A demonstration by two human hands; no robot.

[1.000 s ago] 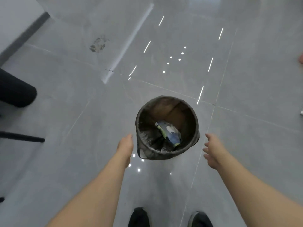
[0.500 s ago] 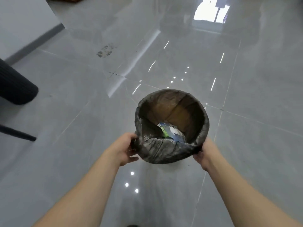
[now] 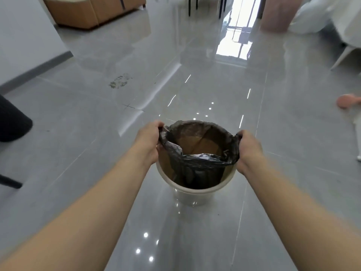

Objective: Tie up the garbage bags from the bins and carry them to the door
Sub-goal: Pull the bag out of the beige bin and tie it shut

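Your left hand (image 3: 148, 140) had its fingers pinching the bag (image 3: 197, 160) rim at its left edge. The bag sat half-lifted inside the bin (image 3: 192, 194) on the floor (image 3: 97, 133). Your right hand (image 3: 248, 148) gripped the opposite edge. You needed to draw both sides up evenly, then gather them to knot.

Both hands peeled the garbage bag (image 3: 197, 159) up off the near rim, baring the bin (image 3: 192, 193).

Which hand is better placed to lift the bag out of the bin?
Neither alone: left hand and right hand each grip opposite sides of the bag over the bin.
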